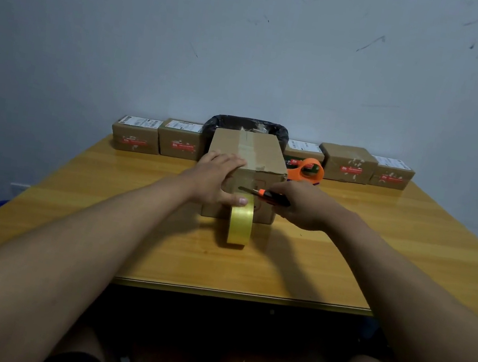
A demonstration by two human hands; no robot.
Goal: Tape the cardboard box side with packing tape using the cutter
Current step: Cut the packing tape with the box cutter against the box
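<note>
A cardboard box [246, 163] stands in the middle of a yellow wooden table [344, 260], its near side facing the person. A strip of clear tape runs over its top and down that near side.

The left hand [216, 178] lies flat over the box's near top-left edge, fingers spread on the lid and the thumb pressed low on the front face, right at the upper end of the roll of tape [239, 224]. The roll — pale yellow, standing on its edge — rests on the table against the bottom of the box.

The right hand [306, 205] is closed around a cutter [265, 196] with an orange and black handle. Its blade points left across the front of the box, just above the thumb and the roll; whether the blade touches the tape is hard to tell at this angle.

Behind the box sits a bin lined with a black bag [248, 126], and just right of the box lies an orange tape dispenser [310, 168]. A row of small parcels [135, 134] lines the far edge of the table — two to the left, three to the right.
</note>
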